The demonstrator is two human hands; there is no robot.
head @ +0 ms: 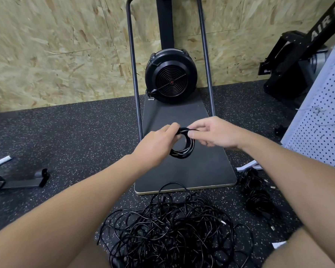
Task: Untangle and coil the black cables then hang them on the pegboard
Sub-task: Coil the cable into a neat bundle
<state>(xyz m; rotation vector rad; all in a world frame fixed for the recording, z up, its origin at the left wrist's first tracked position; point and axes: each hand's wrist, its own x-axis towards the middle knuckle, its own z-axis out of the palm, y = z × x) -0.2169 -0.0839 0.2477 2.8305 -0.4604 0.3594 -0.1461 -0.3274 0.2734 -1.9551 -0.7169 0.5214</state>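
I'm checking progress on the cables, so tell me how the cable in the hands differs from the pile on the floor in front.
The coil is wound into a small neat ring; the floor pile is a loose tangle of sprawling loops. The coil is held up by the left hand and right hand; the pile lies untouched on the speckled floor. The coil looks like one cable; the pile spreads far wider. Both are thin black cable.

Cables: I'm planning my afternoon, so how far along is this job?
Early. Possibly done: a darker bundle lies by the pegboard, on which I see no cables. In hand: both hands, left and right, grip one coil. Left: the big tangle on the floor.
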